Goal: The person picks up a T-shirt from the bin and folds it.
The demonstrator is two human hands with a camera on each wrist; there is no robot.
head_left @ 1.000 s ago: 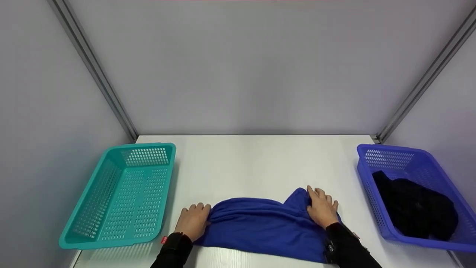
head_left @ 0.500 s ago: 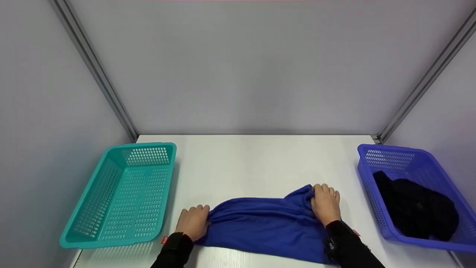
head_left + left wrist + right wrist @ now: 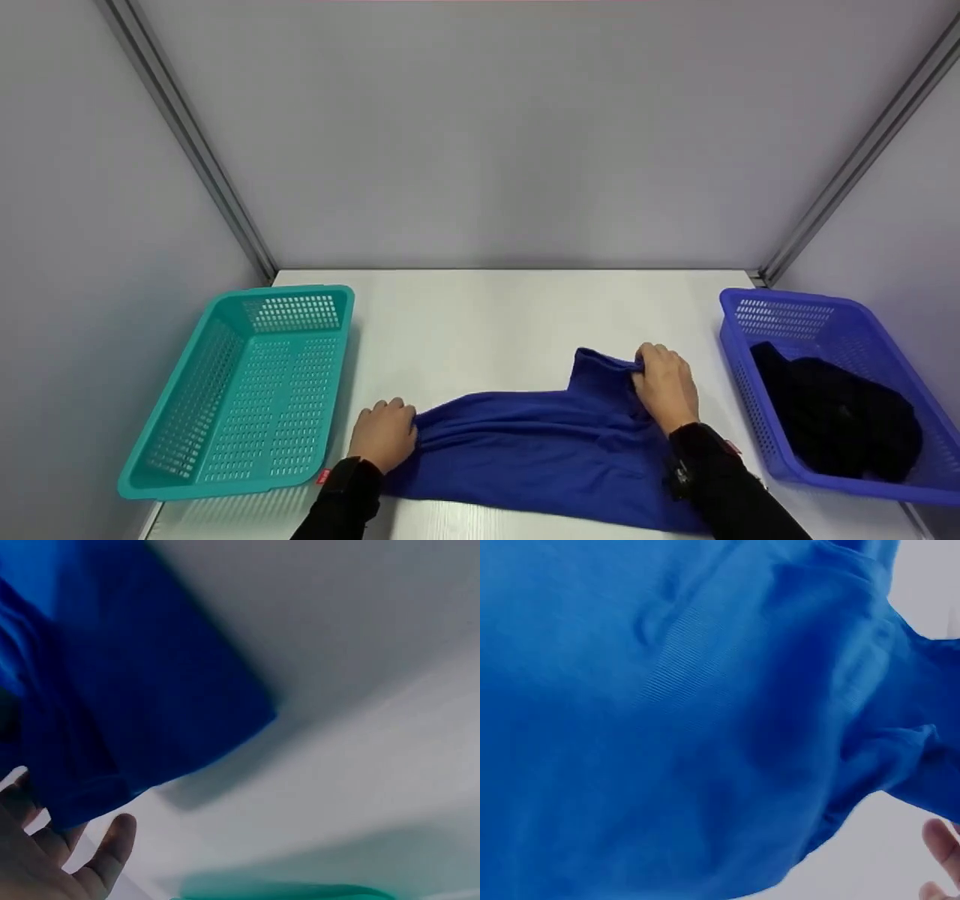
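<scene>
A blue garment (image 3: 525, 450), creased lengthwise, lies across the front of the white table. My left hand (image 3: 382, 433) holds its left end, fingers curled at the edge. At the garment's far right, a short sleeve-like flap (image 3: 596, 375) sticks up toward the back, and my right hand (image 3: 666, 386) grips its right corner. In the left wrist view the cloth (image 3: 150, 705) hangs past the fingers (image 3: 114, 844) with its lower edge showing. Blue fabric (image 3: 667, 765) fills most of the right wrist view, with fingertips (image 3: 940, 840) at the right border.
To the left stands an empty teal basket (image 3: 341, 360) with perforated sides. A purple-blue basket (image 3: 739, 375) at the right holds a black cloth (image 3: 840, 412). Grey panels (image 3: 510, 135) enclose the white table (image 3: 465, 330) at the back and both sides.
My right hand has gripped the garment's far right corner and moved it back and slightly right, so the flap stands out more. My left hand has shifted slightly left and back.
</scene>
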